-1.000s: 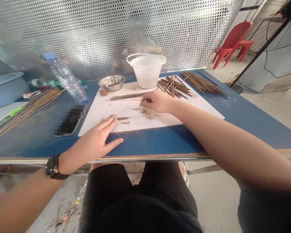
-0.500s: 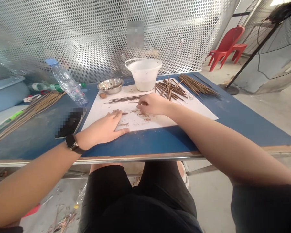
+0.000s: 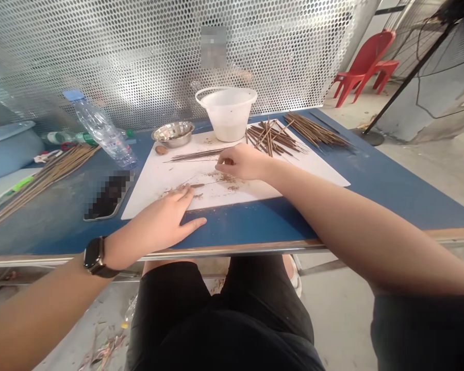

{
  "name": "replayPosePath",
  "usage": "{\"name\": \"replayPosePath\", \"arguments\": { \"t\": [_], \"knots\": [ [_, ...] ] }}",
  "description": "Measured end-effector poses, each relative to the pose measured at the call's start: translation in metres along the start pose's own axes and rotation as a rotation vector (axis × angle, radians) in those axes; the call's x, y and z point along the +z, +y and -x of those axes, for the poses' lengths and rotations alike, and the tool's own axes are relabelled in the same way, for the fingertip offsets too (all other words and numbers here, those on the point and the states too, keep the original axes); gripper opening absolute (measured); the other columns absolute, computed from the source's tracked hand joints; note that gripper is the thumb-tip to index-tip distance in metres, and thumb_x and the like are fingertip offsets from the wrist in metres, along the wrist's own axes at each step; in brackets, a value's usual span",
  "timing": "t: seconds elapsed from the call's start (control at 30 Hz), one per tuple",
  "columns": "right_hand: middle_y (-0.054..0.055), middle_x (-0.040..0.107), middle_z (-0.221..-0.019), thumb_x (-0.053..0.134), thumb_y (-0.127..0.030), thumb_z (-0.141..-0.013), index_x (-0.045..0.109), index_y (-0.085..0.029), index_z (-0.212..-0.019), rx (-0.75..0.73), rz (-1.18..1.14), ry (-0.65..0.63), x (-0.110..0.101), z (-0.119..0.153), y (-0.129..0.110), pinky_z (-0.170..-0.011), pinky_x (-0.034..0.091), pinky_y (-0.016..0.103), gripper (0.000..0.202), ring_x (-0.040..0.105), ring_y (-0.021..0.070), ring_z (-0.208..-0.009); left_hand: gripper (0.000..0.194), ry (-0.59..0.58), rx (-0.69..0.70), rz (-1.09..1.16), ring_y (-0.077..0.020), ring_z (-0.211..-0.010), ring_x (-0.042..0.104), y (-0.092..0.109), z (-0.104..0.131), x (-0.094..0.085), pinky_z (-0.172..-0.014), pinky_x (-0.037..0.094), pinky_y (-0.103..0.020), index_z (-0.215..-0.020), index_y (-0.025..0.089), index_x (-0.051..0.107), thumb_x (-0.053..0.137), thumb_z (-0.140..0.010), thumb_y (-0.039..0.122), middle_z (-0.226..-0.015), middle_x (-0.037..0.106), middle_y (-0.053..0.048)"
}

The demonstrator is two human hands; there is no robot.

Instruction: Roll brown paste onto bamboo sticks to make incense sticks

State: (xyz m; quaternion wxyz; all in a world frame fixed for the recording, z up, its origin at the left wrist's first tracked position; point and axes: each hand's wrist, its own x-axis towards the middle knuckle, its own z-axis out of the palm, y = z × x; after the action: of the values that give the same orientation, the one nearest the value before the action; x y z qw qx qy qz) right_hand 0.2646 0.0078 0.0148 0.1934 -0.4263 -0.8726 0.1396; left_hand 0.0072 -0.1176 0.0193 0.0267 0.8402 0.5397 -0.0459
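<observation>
The left hand (image 3: 166, 216) is seen laid palm down across the near edge of a white board (image 3: 313, 170), its fingers extended and the thumb spread over the blue table (image 3: 390, 196); nothing is grasped by it. A watch (image 3: 94, 256) is worn on the left wrist. Just beyond the left fingertips, a narrow strip of brown paste (image 3: 197, 185) is noted on the board, in line with a thin stick (image 3: 215, 182) by which the space towards the right hand (image 3: 242, 159) is crossed. The fingers of the right hand are bent towards the thumb above the board; some brown matter is glimpsed within the curl, but whether anything is gripped cannot be told. Brown powder (image 3: 232, 188) is scattered beneath and in front of it.

Behind the hands, a row of dark thin sticks (image 3: 195, 155) is laid lengthwise. Along the far side of the board are found a brown lump (image 3: 161, 150), a metal bowl (image 3: 178, 141), a white bucket (image 3: 230, 118) and a crossed pile of brown sticks (image 3: 274, 139). A further bundle (image 3: 317, 131) is placed to the right, on the table. To the left of the board, a phone (image 3: 109, 196) and a plastic bottle (image 3: 104, 131) are recorded
</observation>
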Motion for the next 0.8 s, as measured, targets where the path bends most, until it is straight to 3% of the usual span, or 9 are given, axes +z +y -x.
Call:
{"name": "replayPosePath", "arguments": {
  "t": [0.17,0.3,0.4,0.5,0.63,0.8],
  "knots": [
    [0.011,0.079,-0.094,0.062,-0.030,-0.104,0.083,-0.013,-0.106,0.029,0.024,0.010,-0.005,0.002,-0.004,-0.073,0.041,0.034,0.028,0.065,0.0212,-0.083,0.115,-0.028,-0.050,0.069,-0.0481,-0.165,0.039,-0.003,-0.031,-0.002,-0.128,0.044,-0.061,-0.179,0.000,0.021,0.039,-0.100,0.084,-0.183,0.027,-0.027],
    [0.012,0.079,-0.098,0.062,-0.029,-0.105,0.084,-0.012,-0.109,0.044,0.036,0.012,-0.008,0.002,-0.005,-0.075,0.043,0.034,0.028,0.064,0.0218,-0.086,0.123,-0.110,-0.053,0.067,-0.0481,-0.172,0.014,-0.010,-0.062,-0.006,-0.136,0.029,-0.062,-0.179,-0.002,0.013,0.036,-0.098,0.088,-0.186,0.008,-0.028],
    [0.012,0.078,-0.099,0.062,-0.031,-0.106,0.084,-0.012,-0.110,0.050,0.044,0.003,-0.008,0.001,-0.004,-0.074,0.043,0.034,0.028,0.064,0.0218,-0.086,0.124,-0.125,-0.055,0.065,-0.0467,-0.173,0.008,-0.011,-0.071,-0.011,-0.137,0.024,-0.061,-0.179,-0.003,0.010,0.036,-0.098,0.088,-0.186,0.005,-0.028],
    [0.012,0.079,-0.099,0.062,-0.032,-0.106,0.083,-0.013,-0.110,0.065,0.043,-0.005,-0.008,0.001,-0.003,-0.073,0.043,0.034,0.029,0.064,0.0218,-0.085,0.120,-0.138,-0.020,0.044,-0.0452,-0.172,0.018,-0.009,-0.061,-0.013,-0.136,0.030,-0.059,-0.180,0.000,0.011,0.039,-0.099,0.084,-0.186,0.009,-0.026],
    [0.012,0.081,-0.100,0.065,-0.037,-0.105,0.084,-0.014,-0.112,0.061,0.050,-0.069,-0.008,0.002,-0.002,-0.072,0.043,0.034,0.031,0.067,0.0220,-0.085,0.120,-0.107,0.018,0.017,-0.0450,-0.170,0.027,-0.006,-0.032,-0.009,-0.135,0.034,-0.058,-0.180,0.002,0.016,0.044,-0.097,0.085,-0.186,0.015,-0.024],
    [0.010,0.082,-0.104,0.078,-0.041,-0.095,0.084,-0.017,-0.103,-0.102,0.039,-0.216,-0.009,0.003,-0.004,-0.076,0.046,0.033,0.026,0.070,0.0221,-0.087,0.114,-0.072,0.018,0.052,-0.0396,-0.171,0.029,0.000,-0.003,-0.002,-0.137,0.034,-0.052,-0.180,0.009,0.025,0.045,-0.098,0.086,-0.186,0.023,-0.018]
  ]
}}
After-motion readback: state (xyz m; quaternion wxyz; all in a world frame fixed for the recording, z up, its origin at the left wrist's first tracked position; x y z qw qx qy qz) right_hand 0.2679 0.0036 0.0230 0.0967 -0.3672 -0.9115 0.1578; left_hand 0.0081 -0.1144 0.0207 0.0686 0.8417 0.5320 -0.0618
